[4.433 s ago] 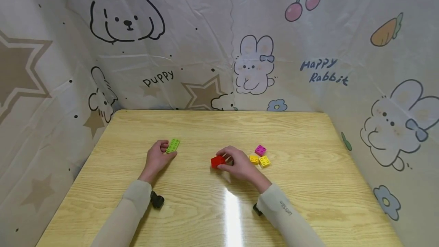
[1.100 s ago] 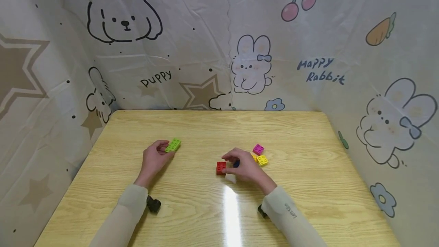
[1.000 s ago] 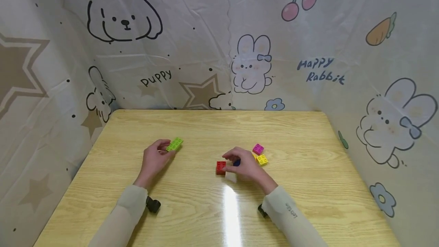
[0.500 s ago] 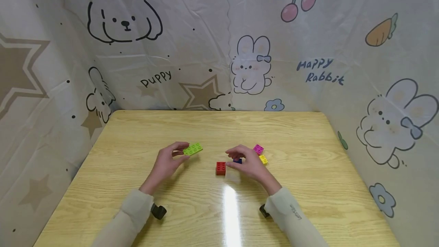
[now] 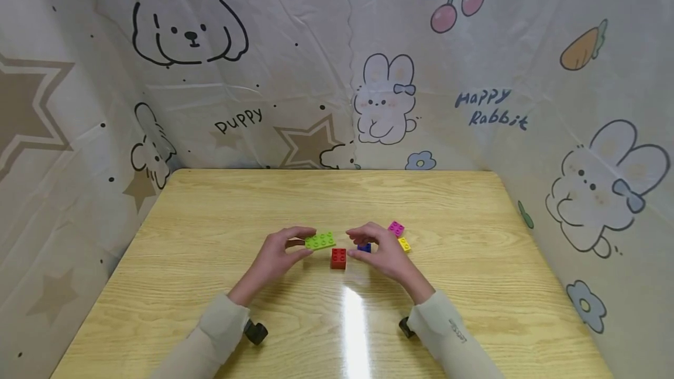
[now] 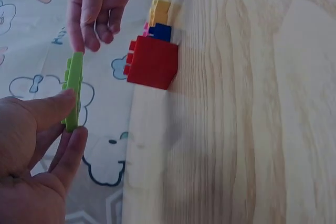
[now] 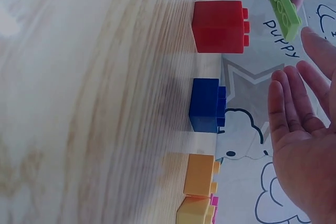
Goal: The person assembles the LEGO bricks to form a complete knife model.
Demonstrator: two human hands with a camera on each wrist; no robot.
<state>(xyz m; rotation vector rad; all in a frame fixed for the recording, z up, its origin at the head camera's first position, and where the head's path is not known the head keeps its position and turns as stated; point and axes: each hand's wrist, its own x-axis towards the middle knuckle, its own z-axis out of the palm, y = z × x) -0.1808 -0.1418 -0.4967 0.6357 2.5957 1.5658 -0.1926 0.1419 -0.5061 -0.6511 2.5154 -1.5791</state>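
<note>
Thumb and fingers of my left hand (image 5: 274,257) pinch a thin light-green building block (image 5: 320,241), held above the table, studs up in the head view. A taller red building block (image 5: 339,259) stands on the table just right of it, studs up. My right hand (image 5: 386,252) is held beside the red block with fingers relaxed and apart, nothing between them. A blue block (image 7: 205,105) stands on the table under that hand, partly hidden in the head view. In the right wrist view the green block overlaps the backdrop near the right fingertips.
Two yellow blocks, one of them a yellow block (image 5: 404,244) partly behind the right hand, and a magenta block (image 5: 396,228) lie to the right. The wooden table (image 5: 226,192) ends at a printed cloth backdrop (image 5: 295,75).
My left hand has lifted the green block and carried it right, turning it sideways, close to the red block. The right hand, earlier gripping the red block, has let go and drawn slightly away.
</note>
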